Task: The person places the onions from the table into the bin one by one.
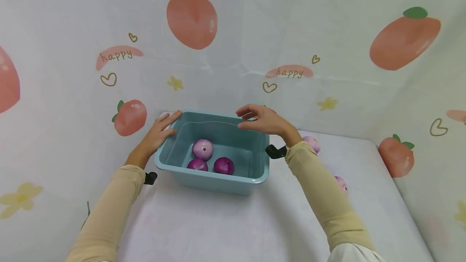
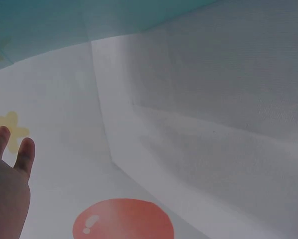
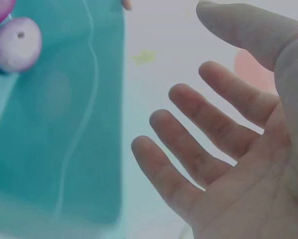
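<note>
Nearest the camera, two beige sleeves reach forward over the white-covered worktop (image 1: 225, 229) toward a light blue plastic tub (image 1: 218, 181) that sits near the middle of it. Three purple onions lie on the tub's floor: a darker pair (image 1: 197, 164) (image 1: 223, 165) against the near wall and a paler one (image 1: 202, 149) just behind them, clustered together as loose round things would settle in the low part of a bin.

The left hand (image 1: 160, 132) rests with straight fingers against the tub's far-left corner, its grip loose and flat, holding nothing; it looks placed there to steady the tub rather than lift it. The left wrist view shows only two fingertips (image 2: 25, 149) against the patterned cloth.

The right hand (image 1: 263, 119) hovers above the tub's far-right rim, its grip wide and empty, fingers spread and slightly bent; the right wrist view confirms an open palm (image 3: 248, 164) beside the tub wall (image 3: 64, 149), apart from it.

Beyond the right forearm, two more onions (image 1: 311, 144) (image 1: 341, 183) lie on the worktop outside the tub, partly hidden by the sleeve. Behind everything hangs a white backdrop (image 1: 233, 43) printed with peaches, hearts and "happy".
</note>
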Action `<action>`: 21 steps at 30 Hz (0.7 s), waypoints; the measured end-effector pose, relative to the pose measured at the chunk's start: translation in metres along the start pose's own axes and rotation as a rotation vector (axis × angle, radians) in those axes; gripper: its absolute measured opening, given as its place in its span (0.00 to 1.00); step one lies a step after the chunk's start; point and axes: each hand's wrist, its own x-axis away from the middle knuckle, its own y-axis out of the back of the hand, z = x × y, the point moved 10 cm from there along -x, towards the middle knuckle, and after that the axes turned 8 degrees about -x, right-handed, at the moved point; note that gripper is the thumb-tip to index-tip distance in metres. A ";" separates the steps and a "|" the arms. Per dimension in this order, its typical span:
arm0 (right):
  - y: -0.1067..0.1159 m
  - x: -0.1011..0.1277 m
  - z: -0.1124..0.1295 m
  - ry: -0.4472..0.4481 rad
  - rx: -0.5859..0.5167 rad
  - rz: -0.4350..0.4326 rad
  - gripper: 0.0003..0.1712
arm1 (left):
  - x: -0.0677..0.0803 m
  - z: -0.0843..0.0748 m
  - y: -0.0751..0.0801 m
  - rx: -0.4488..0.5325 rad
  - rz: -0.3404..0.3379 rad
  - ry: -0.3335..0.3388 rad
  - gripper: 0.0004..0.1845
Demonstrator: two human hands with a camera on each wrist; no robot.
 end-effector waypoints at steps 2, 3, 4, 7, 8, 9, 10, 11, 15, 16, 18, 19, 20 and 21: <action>0.016 0.013 -0.004 -0.008 0.002 -0.052 0.30 | 0.000 0.000 0.000 -0.004 -0.002 -0.001 0.37; 0.024 0.019 -0.006 -0.014 0.008 -0.080 0.31 | 0.000 0.001 0.000 -0.005 -0.003 -0.003 0.37; 0.031 0.025 -0.008 -0.014 0.013 -0.104 0.31 | 0.000 0.001 0.000 -0.005 -0.004 -0.004 0.37; 0.052 0.045 -0.018 -0.026 0.056 -0.181 0.32 | 0.000 0.002 0.000 -0.010 -0.012 -0.005 0.36; 0.057 0.052 -0.022 -0.034 0.071 -0.204 0.32 | 0.000 0.003 0.000 -0.011 -0.014 -0.005 0.36; 0.063 0.059 -0.027 -0.040 0.084 -0.222 0.33 | 0.000 0.003 -0.001 -0.011 -0.015 -0.005 0.36; 0.068 0.066 -0.032 -0.048 0.099 -0.235 0.32 | -0.001 0.004 -0.001 -0.012 -0.018 -0.009 0.36; 0.073 0.074 -0.038 -0.058 0.111 -0.249 0.32 | -0.001 0.004 -0.002 -0.013 -0.019 -0.011 0.36; 0.091 0.111 -0.061 -0.131 0.161 -0.268 0.33 | -0.005 0.002 -0.004 -0.017 -0.015 -0.041 0.36; 0.095 0.120 -0.066 -0.147 0.172 -0.268 0.33 | -0.005 0.002 -0.004 -0.019 -0.016 -0.047 0.36; 0.102 0.138 -0.076 -0.182 0.197 -0.264 0.34 | -0.006 0.002 -0.003 -0.024 -0.017 -0.052 0.36; 0.105 0.147 -0.082 -0.193 0.205 -0.262 0.35 | -0.006 0.002 -0.002 -0.028 -0.018 -0.052 0.36; 0.107 0.155 -0.087 -0.205 0.214 -0.259 0.35 | -0.006 0.002 -0.001 -0.031 -0.019 -0.049 0.36; 0.109 0.162 -0.092 -0.215 0.225 -0.255 0.36 | -0.006 0.003 0.000 -0.035 -0.019 -0.047 0.36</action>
